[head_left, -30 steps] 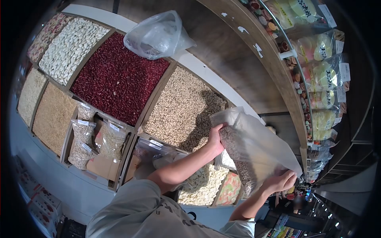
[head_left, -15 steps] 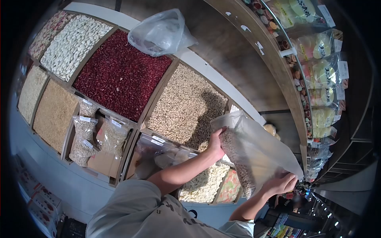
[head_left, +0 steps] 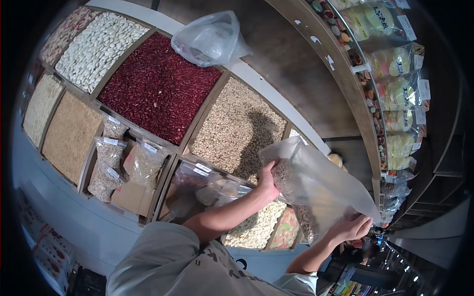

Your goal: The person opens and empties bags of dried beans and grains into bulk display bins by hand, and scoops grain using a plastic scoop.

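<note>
Translucent plastic forms the bag [head_left: 328, 177], which I hold raised beside the pale beans [head_left: 232, 116], with my left hand [head_left: 269, 180] closed on one edge and my right hand [head_left: 353, 227] gripping the far end. Set well apart, these two grips probably spread the film and share the load of the small brownish pieces [head_left: 306, 219] visible through it. Wooden dividers [head_left: 207, 112] separate the pale beans from the red beans [head_left: 158, 86], presumably to prevent mixing.
</note>
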The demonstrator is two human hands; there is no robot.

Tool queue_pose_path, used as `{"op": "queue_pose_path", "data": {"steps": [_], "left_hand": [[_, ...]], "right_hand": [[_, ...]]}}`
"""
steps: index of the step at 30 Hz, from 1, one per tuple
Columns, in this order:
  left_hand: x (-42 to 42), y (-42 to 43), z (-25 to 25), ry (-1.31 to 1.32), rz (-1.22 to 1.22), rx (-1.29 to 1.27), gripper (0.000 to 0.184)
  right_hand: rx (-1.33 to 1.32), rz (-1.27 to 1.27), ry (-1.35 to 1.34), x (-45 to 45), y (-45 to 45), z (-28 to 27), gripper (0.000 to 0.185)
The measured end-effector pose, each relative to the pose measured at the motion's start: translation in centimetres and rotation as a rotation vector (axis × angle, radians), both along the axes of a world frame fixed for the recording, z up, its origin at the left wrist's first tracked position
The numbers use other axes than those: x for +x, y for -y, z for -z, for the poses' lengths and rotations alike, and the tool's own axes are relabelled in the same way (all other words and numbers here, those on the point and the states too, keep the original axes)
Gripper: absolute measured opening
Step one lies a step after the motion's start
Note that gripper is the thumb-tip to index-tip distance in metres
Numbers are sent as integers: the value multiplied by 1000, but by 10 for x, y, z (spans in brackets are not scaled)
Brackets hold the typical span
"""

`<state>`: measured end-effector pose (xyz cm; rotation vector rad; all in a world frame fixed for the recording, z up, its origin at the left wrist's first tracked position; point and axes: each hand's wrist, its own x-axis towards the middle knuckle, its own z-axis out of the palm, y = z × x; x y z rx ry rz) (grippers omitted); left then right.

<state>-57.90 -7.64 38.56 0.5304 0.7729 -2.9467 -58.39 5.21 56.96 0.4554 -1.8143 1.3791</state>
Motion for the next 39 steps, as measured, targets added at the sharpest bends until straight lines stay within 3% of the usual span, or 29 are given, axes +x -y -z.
{"op": "queue_pose_path", "data": {"steps": [13, 15, 22, 28, 30, 33, 39], "left_hand": [[31, 16, -3, 92, -98, -20, 26], [30, 17, 2, 82, -125, -31, 27], [40, 36, -3, 57, -181, -41, 26], [11, 40, 15, 68, -165, -27, 27], [-1, 40, 16, 33, -176, -39, 27], [-6, 43, 5, 7, -148, -21, 25], [-35, 31, 8, 29, -109, -25, 22]], "right_hand": [[88, -77, 55, 15, 19, -7, 28], [120, -14, -49, 13, 24, -5, 28], [33, -129, 38, 15, 35, -2, 28], [54, -111, 73, 12, 44, -2, 23], [74, -136, -40, 0, 36, 1, 29], [6, -111, 44, -7, 38, 0, 29], [46, -86, -31, -31, 14, 0, 29]]}}
